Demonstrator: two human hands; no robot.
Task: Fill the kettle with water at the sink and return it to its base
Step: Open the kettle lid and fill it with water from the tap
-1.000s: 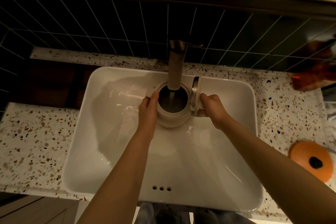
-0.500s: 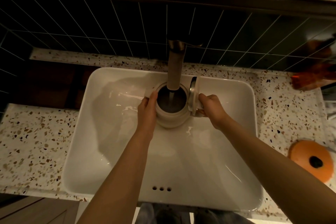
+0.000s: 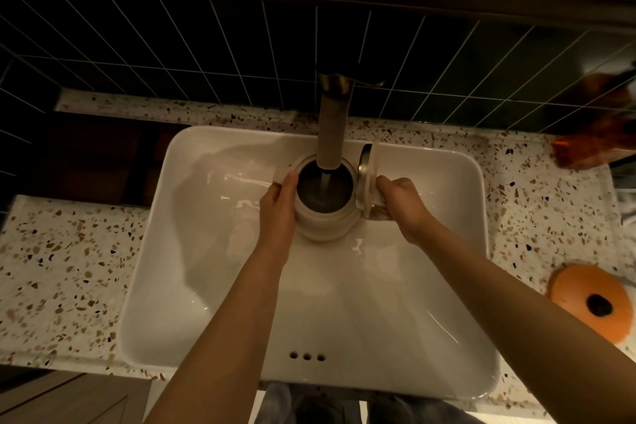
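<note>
- While water runs from the one tap point(image 3: 332, 127), one cream kettle point(image 3: 325, 213) sits under it inside the white sink point(image 3: 213, 286), lid point(image 3: 366, 179) flipped up on the right.
- L hand point(image 3: 278, 217) wrapped round kettle body; R hand point(image 3: 401, 203) closed on its handle.
- 1 orange disc point(image 3: 590, 299) on terrazzo counter point(image 3: 62, 272), right of sink.
- Dark tiled wall point(image 3: 172, 52) behind; 3 overflow holes point(image 3: 307, 356) at near rim.

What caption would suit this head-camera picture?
Both hands, left and right, hold an open-lidded kettle under the running tap over the white sink.
</note>
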